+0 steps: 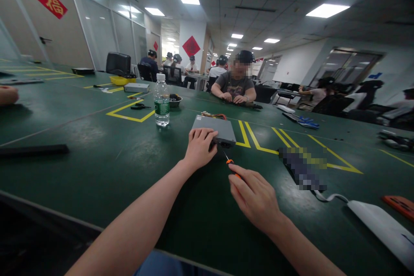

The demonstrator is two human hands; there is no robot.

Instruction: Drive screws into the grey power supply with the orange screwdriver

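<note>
A flat grey metal box (216,129) with coloured wires at its far end lies on the green table (97,168). My left hand (199,147) rests on the box's near left corner, fingers curled over its edge, gripping it. My right hand (255,198) is closed around an orange-handled screwdriver (230,163), whose thin tip points at the box's near side.
A water bottle (161,100) stands left of the box. Scissors (139,106), a small bowl (175,100) and a yellow tray (122,80) lie farther back. A blurred dark item (304,168) and a white device (378,224) sit to the right. A person (236,84) sits opposite.
</note>
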